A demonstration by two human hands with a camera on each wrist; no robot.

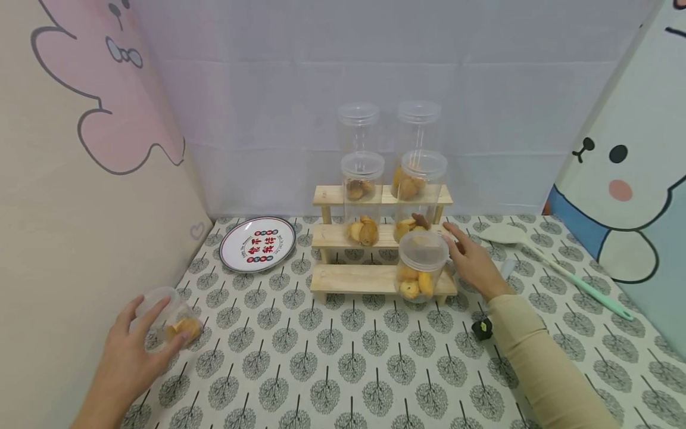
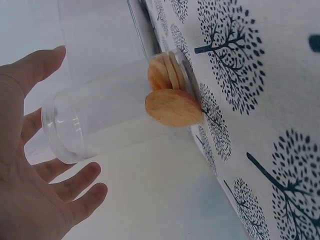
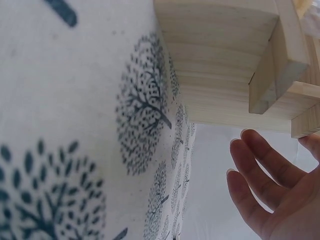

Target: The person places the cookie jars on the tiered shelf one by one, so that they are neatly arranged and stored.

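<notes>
At the left stands a clear plastic jar with several biscuits at its bottom. My left hand is spread around the top of this jar, fingers apart; whether a fingertip touches it I cannot tell. My right hand is beside the right end of a three-tier wooden stand, next to the lidded jar on its lowest tier. In the right wrist view, its fingers extend loosely near the stand's wooden edge, holding nothing visible. More lidded jars of biscuits stand on the upper tiers.
A white plate with red lettering lies left of the stand. A long spoon with a green handle lies at the right. A small black object sits under the right forearm. Printed cloth covers the table; panels border it.
</notes>
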